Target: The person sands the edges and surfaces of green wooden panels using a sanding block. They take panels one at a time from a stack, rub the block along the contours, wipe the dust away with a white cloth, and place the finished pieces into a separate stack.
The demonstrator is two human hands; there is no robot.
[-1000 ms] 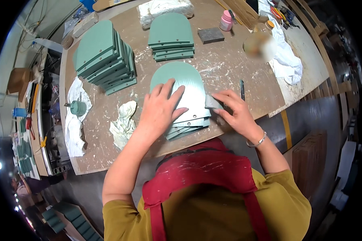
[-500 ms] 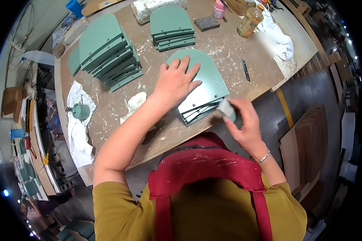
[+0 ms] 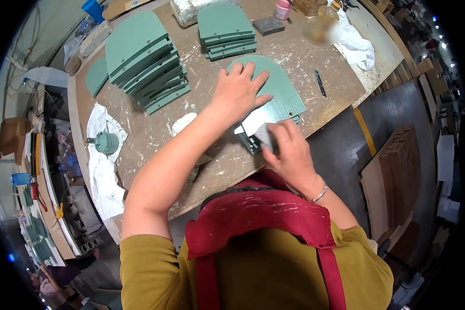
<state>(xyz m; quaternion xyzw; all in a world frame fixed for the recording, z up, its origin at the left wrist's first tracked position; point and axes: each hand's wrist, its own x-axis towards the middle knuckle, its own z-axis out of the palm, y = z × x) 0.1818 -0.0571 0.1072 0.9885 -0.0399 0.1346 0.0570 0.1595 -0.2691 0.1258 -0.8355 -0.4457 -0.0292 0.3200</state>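
Under my left hand [image 3: 238,94] lies a green rounded-top board [image 3: 283,89], the uppermost of a small stack near the table's front edge. That hand rests flat on it with fingers spread. My right hand [image 3: 293,155] pinches a folded piece of sandpaper [image 3: 263,136], grey and pale green, against the board's straight front edge. Small holes show along that edge, partly hidden by the right hand. A taller stack of similar green boards [image 3: 139,44] stands at the left. Another stack [image 3: 223,25] sits farther back.
On the left, a green lidded container [image 3: 106,142] sits on a white cloth [image 3: 104,181]. A dark pen-like cutter [image 3: 320,83] lies to the right. Behind are a dark grey block [image 3: 268,26], a pink bottle [image 3: 282,9] and a white rag [image 3: 357,49].
My right hand has slid leftward along the board's front edge with the sandpaper, from the right corner toward the middle. My left hand stays pressed on the board. The view has shifted slightly.
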